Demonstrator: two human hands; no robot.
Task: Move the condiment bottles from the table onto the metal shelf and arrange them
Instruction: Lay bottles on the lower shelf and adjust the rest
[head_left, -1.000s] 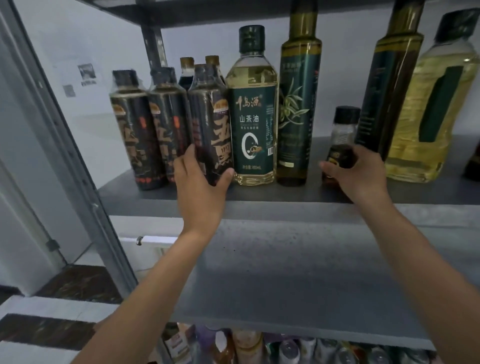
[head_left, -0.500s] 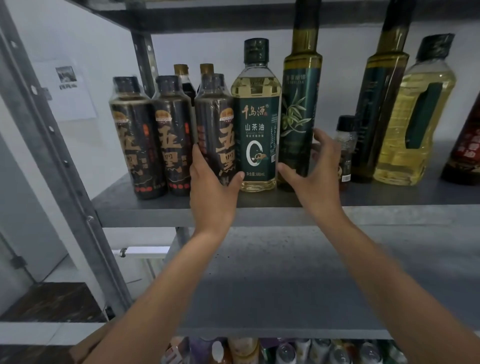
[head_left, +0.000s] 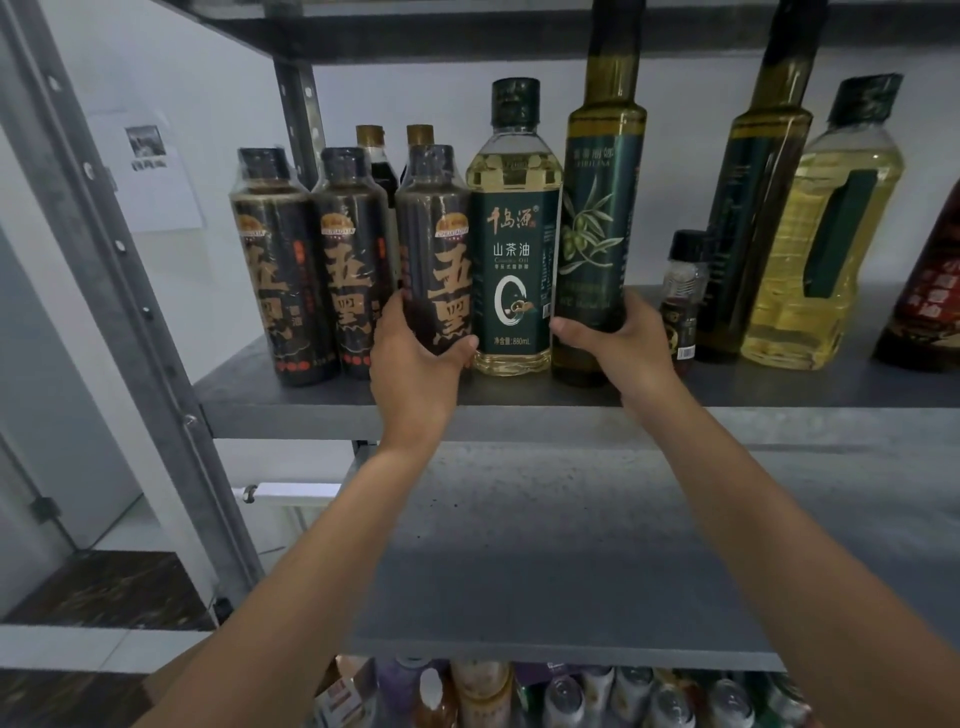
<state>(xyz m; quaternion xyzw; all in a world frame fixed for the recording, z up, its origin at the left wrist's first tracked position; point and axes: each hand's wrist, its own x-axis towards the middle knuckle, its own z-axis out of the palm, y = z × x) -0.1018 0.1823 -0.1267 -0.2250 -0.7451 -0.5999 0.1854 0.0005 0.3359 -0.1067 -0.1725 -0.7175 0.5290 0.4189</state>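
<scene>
Head view: both bottles stand on shelf (head_left: 291, 415), front row.
Left hand (head_left: 415, 369): curled round dark bottle (head_left: 436, 249), low.
Right hand (head_left: 628, 353): wraps oil bottle (head_left: 597, 218), low.
Bottles: probably glass, heavy, slick; grip low, keep upright.

The right hand (head_left: 628, 353) has left the small jar (head_left: 685, 280) and now grips the olive oil bottle (head_left: 597, 208) low down.
</scene>
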